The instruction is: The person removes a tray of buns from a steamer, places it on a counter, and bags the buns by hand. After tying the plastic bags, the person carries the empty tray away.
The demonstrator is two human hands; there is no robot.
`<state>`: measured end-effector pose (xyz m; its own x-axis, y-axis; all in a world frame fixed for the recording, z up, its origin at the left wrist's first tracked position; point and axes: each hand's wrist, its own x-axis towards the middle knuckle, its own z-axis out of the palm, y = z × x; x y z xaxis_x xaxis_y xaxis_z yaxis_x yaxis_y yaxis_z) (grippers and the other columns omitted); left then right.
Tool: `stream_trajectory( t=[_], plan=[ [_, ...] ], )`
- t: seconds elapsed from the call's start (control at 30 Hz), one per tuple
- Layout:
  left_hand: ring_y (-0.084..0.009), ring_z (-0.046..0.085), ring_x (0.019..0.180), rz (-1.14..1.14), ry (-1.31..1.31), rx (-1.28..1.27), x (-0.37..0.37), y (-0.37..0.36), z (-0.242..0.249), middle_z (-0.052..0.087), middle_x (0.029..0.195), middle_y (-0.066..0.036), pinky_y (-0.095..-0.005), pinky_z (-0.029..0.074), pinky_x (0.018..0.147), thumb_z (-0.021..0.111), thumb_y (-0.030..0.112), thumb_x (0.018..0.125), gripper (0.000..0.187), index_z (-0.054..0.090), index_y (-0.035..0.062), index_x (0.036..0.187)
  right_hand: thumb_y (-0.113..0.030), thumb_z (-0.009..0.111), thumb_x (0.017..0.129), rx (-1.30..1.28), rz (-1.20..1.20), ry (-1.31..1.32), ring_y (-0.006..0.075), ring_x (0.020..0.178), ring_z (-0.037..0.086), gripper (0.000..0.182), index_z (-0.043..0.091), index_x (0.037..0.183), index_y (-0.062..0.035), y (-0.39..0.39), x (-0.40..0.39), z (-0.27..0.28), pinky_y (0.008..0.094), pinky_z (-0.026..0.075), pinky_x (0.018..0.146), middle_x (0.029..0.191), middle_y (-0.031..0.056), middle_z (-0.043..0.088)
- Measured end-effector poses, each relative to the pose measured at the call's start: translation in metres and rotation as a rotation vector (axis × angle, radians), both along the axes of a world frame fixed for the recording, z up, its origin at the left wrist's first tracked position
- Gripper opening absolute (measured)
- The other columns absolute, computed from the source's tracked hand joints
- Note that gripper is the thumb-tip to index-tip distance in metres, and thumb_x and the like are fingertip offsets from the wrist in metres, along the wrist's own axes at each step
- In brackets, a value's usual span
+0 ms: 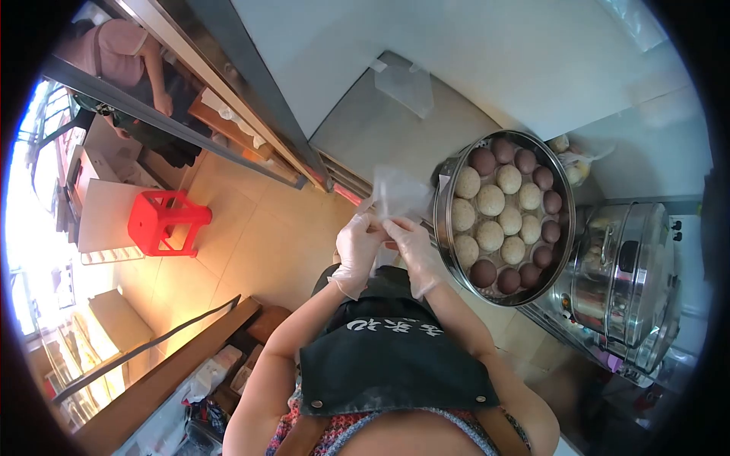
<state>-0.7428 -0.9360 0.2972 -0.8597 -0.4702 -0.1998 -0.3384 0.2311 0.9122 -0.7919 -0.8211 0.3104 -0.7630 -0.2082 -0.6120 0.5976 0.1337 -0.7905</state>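
Observation:
My left hand (356,247) and my right hand (414,251), both in clear disposable gloves, meet in front of my dark apron (395,365). Between them, their fingertips pinch the near edge of a thin clear plastic bag (399,196), which spreads away from me. Just right of my right hand stands a round metal steamer (443,235) without its lid. Inside it, pale speckled round buns (490,199) fill the middle and left, while dark purple-brown buns (551,201) line the top, right and bottom. Neither hand touches the steamer.
A metal worktop (365,106) with a plastic sheet (404,90) lies ahead. Stacked steel pots (623,266) stand right, beyond a knotted bag (578,169). Left are a red stool (163,222) and a person in pink (114,53) behind a frame. A wooden-edged shelf (167,376) is lower left.

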Motion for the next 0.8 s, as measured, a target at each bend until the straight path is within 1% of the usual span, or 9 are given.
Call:
stream_trajectory(
  t=[0.07,0.17,0.27,0.37,0.47,0.57,0.67,0.77,0.8],
  plan=[
    [-0.0107,0.063,0.069,0.018,0.05,0.091,0.003,0.007,-0.004,0.07,0.08,-0.006,-0.0266,0.053,0.065,0.076,0.007,0.079,0.014,0.069,-0.0023,0.088,-0.024,0.066,0.093,0.0,0.006,0.0,0.0126,0.077,0.065,0.027,0.068,0.107,-0.0015,0.004,-0.004,-0.018,0.0232,0.05,0.069,0.088,0.0037,0.07],
    [-0.0105,0.064,0.073,0.078,0.096,0.414,0.011,0.009,-0.009,0.07,0.084,-0.005,-0.0259,0.053,0.067,0.073,0.009,0.084,0.014,0.07,-0.0009,0.093,-0.022,0.068,0.091,-0.062,-0.083,-0.06,0.0119,0.073,0.065,0.024,0.07,0.1,-0.0001,0.007,-0.006,-0.015,0.0241,0.051,0.065,0.085,0.0046,0.07],
    [-0.0101,0.061,0.07,0.139,-0.076,0.678,0.014,-0.002,-0.006,0.07,0.085,-0.004,-0.0247,0.05,0.068,0.068,0.013,0.09,0.013,0.069,0.0013,0.094,-0.019,0.066,0.093,-0.101,-0.058,-0.075,0.0117,0.068,0.065,0.02,0.07,0.098,-0.0006,0.006,-0.006,-0.011,0.0237,0.051,0.063,0.081,0.0041,0.069],
    [-0.0083,0.061,0.074,0.198,-0.161,0.861,0.018,-0.011,-0.003,0.07,0.089,-0.004,-0.0231,0.05,0.072,0.064,0.014,0.093,0.017,0.069,0.0002,0.101,-0.017,0.063,0.094,-0.057,-0.057,-0.064,0.012,0.068,0.065,0.018,0.069,0.095,-0.0006,-0.003,-0.004,0.0,0.0252,0.052,0.064,0.08,0.0038,0.068],
    [-0.0105,0.061,0.076,0.229,-0.076,1.096,0.023,-0.015,-0.01,0.07,0.09,-0.006,-0.0246,0.05,0.073,0.061,0.013,0.094,0.018,0.068,-0.0004,0.103,-0.016,0.06,0.096,-0.068,-0.044,-0.052,0.0131,0.071,0.065,0.018,0.069,0.096,-0.0005,-0.006,-0.002,0.0,0.0266,0.053,0.066,0.083,0.0046,0.068],
    [-0.0131,0.061,0.079,0.321,0.039,1.253,0.023,-0.013,-0.009,0.069,0.093,-0.008,-0.0268,0.05,0.076,0.057,0.013,0.095,0.019,0.067,-0.0007,0.104,-0.015,0.056,0.098,-0.08,-0.085,-0.037,0.0144,0.074,0.065,0.018,0.067,0.098,-0.0004,-0.009,-0.002,-0.004,0.0277,0.054,0.068,0.087,0.0065,0.068],
    [-0.0163,0.062,0.082,0.427,0.044,1.283,0.025,-0.01,-0.02,0.068,0.094,-0.01,-0.0298,0.05,0.079,0.052,0.013,0.096,0.02,0.065,-0.0017,0.104,-0.014,0.054,0.098,-0.116,-0.127,-0.093,0.0163,0.075,0.066,0.018,0.065,0.1,-0.0007,-0.01,-0.002,-0.01,0.0285,0.055,0.069,0.089,0.008,0.068],
    [-0.0188,0.062,0.087,0.571,0.05,1.198,0.027,-0.013,-0.029,0.066,0.097,-0.01,-0.0339,0.05,0.086,0.05,0.017,0.099,0.023,0.06,-0.003,0.106,-0.018,0.053,0.099,-0.457,-0.307,-0.268,0.0167,0.074,0.065,0.019,0.064,0.099,-0.0014,-0.007,-0.003,-0.031,0.0291,0.055,0.068,0.087,0.0084,0.068],
    [-0.0188,0.062,0.089,0.571,0.122,1.291,0.032,-0.02,-0.053,0.066,0.098,-0.01,-0.0346,0.05,0.086,0.051,0.019,0.099,0.024,0.06,-0.0024,0.106,-0.019,0.054,0.099,-0.551,-0.323,-0.346,0.0164,0.074,0.065,0.02,0.063,0.099,-0.0021,0.001,-0.006,-0.053,0.029,0.054,0.067,0.088,0.0084,0.067]
  ],
)
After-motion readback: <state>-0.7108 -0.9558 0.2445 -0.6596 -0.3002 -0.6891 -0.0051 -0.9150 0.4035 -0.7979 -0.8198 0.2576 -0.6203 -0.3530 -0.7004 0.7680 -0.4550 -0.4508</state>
